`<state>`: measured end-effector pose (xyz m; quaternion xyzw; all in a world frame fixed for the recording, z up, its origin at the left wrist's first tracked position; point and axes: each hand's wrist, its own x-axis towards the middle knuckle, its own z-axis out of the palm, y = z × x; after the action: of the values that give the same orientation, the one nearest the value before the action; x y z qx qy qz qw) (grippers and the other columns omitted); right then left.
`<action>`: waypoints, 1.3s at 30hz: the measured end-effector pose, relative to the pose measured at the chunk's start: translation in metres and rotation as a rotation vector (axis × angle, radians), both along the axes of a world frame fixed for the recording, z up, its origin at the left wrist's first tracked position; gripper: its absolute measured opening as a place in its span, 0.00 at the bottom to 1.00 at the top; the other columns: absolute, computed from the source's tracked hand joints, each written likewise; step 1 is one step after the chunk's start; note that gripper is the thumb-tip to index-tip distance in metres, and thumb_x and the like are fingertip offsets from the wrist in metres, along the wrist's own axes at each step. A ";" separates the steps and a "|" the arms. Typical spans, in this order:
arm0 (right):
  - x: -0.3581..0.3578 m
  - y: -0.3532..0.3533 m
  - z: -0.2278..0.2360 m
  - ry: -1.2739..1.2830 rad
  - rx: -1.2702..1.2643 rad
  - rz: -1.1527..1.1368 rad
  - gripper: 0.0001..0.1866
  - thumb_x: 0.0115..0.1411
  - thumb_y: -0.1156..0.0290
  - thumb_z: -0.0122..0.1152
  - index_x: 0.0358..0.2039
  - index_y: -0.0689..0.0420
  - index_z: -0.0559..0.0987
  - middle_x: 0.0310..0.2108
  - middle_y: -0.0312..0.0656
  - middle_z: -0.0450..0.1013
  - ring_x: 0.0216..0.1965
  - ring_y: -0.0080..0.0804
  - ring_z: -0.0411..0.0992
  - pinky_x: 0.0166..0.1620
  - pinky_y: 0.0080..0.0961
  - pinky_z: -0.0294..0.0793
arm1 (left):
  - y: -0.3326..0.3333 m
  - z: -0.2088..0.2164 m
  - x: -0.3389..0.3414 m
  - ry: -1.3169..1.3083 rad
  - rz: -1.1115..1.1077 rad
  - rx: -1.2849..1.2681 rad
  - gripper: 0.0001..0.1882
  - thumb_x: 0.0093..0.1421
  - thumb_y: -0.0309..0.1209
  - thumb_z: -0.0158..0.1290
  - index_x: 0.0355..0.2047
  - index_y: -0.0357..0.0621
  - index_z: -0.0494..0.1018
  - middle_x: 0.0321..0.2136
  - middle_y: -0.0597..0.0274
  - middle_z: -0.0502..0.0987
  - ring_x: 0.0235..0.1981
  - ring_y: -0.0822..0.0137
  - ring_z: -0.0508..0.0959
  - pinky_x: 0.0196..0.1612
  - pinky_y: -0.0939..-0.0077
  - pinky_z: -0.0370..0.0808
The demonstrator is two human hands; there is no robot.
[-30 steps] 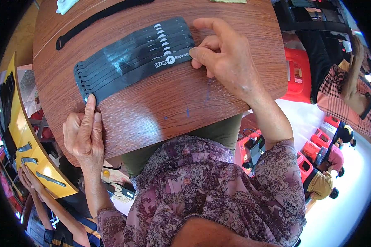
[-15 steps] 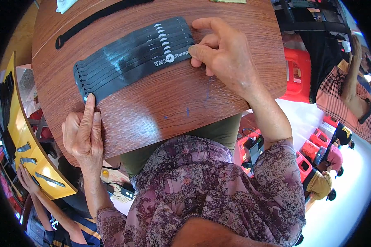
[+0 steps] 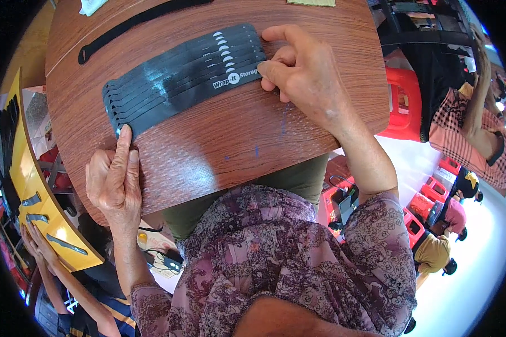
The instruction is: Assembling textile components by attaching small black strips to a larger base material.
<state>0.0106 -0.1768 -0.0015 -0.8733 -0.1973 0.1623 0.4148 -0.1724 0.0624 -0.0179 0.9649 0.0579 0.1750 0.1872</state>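
Observation:
A fanned, overlapping row of dark grey straps [image 3: 168, 84] with white print lies slantwise on the brown wood-grain table [image 3: 208, 146]. Small holes line the straps' left ends. With its index finger stretched out, my left hand [image 3: 115, 180] presses the left end of the nearest strap; its other fingers are curled in. My right hand [image 3: 315, 78] pinches the right end of the nearest strap between thumb and fingers, its index finger reaching past the row's far right corner. Beyond the row is a single black strap [image 3: 135, 25] with a looped end.
At the far edge sit a yellowish piece [image 3: 312, 2] and a white item [image 3: 93, 5]. To the left, another person's hands [image 3: 36, 247] touch a yellow table [image 3: 50, 219] with several short straps. A red stool [image 3: 403, 104] stands beyond the right edge.
My hands and the straps keep nearly the same pose; the whole view has shifted slightly. At the yellow table, the other person's hands have moved a little.

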 end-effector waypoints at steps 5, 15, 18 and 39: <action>0.000 0.000 0.001 -0.031 -0.055 0.007 0.22 0.53 0.76 0.58 0.49 0.68 0.69 0.19 0.41 0.75 0.16 0.20 0.69 0.19 0.16 0.67 | 0.000 0.000 -0.001 0.004 -0.001 0.011 0.19 0.51 0.22 0.59 0.45 0.41 0.78 0.17 0.66 0.61 0.20 0.70 0.63 0.26 0.74 0.62; 0.001 0.001 -0.001 -0.036 -0.052 -0.002 0.22 0.53 0.76 0.59 0.48 0.69 0.69 0.19 0.41 0.74 0.16 0.20 0.69 0.19 0.16 0.67 | 0.001 0.000 0.000 -0.020 -0.014 0.012 0.19 0.51 0.23 0.60 0.45 0.42 0.78 0.17 0.66 0.60 0.20 0.70 0.63 0.26 0.75 0.62; 0.002 0.001 -0.006 -0.081 -0.051 0.010 0.22 0.53 0.76 0.59 0.48 0.69 0.69 0.18 0.41 0.74 0.16 0.20 0.69 0.18 0.16 0.67 | 0.001 -0.001 0.000 -0.028 -0.015 0.004 0.19 0.51 0.23 0.60 0.45 0.43 0.78 0.17 0.65 0.60 0.20 0.70 0.63 0.26 0.74 0.62; 0.001 -0.010 -0.002 -0.071 0.004 0.007 0.17 0.53 0.77 0.58 0.44 0.65 0.72 0.14 0.38 0.72 0.13 0.18 0.65 0.16 0.18 0.62 | 0.000 -0.002 -0.004 -0.076 0.014 0.052 0.17 0.52 0.27 0.60 0.44 0.49 0.79 0.17 0.62 0.60 0.21 0.66 0.65 0.27 0.71 0.64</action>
<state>0.0112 -0.1865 -0.0037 -0.8770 -0.2153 0.1324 0.4086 -0.1762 0.0621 -0.0201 0.9616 0.0527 0.2143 0.1630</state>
